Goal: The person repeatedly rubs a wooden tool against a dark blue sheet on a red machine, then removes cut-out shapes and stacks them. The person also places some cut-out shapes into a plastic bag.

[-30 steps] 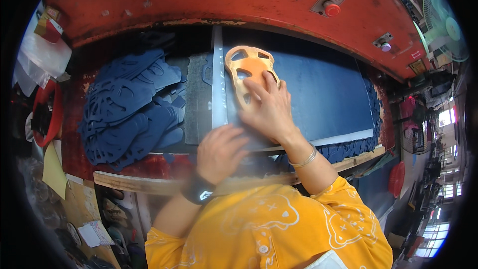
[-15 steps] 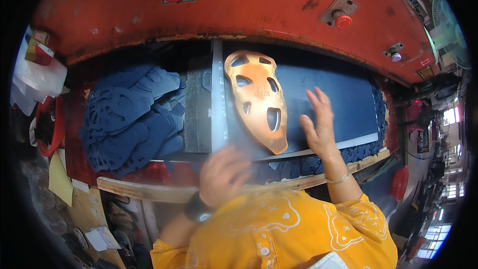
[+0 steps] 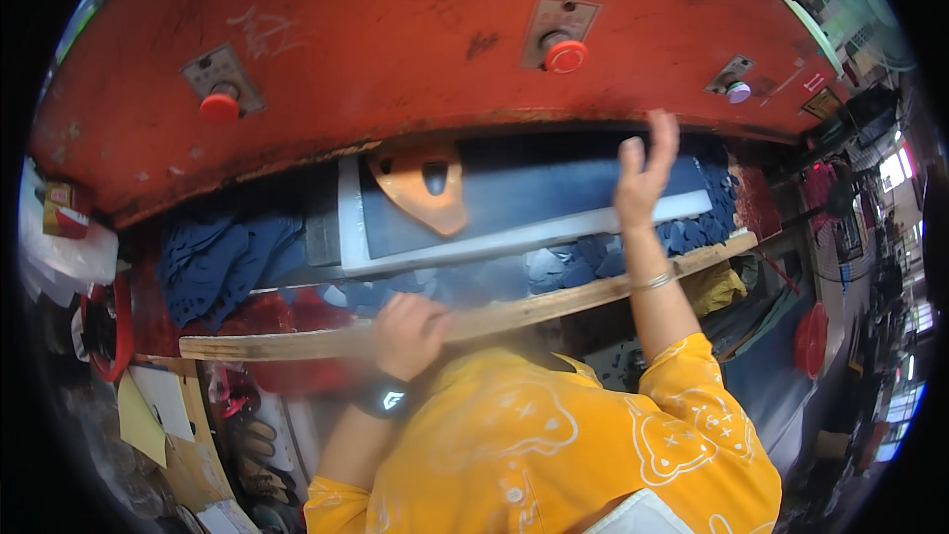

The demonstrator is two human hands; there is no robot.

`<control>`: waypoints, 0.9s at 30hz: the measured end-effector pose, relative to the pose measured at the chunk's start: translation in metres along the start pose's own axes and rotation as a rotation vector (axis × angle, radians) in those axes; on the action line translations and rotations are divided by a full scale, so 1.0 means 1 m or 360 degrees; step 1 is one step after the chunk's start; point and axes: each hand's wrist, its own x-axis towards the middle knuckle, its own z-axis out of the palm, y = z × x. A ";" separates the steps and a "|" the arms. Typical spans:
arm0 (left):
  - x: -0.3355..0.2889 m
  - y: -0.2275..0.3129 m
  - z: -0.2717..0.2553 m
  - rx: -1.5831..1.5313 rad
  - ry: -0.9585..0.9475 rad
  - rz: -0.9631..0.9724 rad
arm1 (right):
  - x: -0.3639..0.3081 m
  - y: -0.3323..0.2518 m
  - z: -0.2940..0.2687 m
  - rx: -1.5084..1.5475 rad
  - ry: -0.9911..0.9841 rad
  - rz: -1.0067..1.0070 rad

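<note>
One empty right hand (image 3: 643,176), half-spread

This place seems to be a factory workshop: there is a large red machine (image 3: 386,30) with push buttons (image 3: 566,56), a pile of blue cut pieces (image 3: 222,262) at left, and a green fan (image 3: 858,5) at far right.

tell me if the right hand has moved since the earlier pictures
Yes, rightward and nearer the red machine front: the right hand was left of the right-hand red button and is now right of it.
</note>
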 end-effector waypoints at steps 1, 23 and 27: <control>0.006 -0.006 0.002 0.0056 -0.0016 -0.0013 | 0.027 0.015 -0.014 -0.0210 0.0226 -0.0100; 0.077 -0.044 0.011 0.0348 0.0169 -0.0116 | -0.046 -0.012 -0.031 -0.0368 -0.1512 -0.0068; 0.076 -0.045 0.012 0.0347 0.0200 -0.0110 | -0.045 -0.027 -0.029 -0.0466 -0.1487 -0.0066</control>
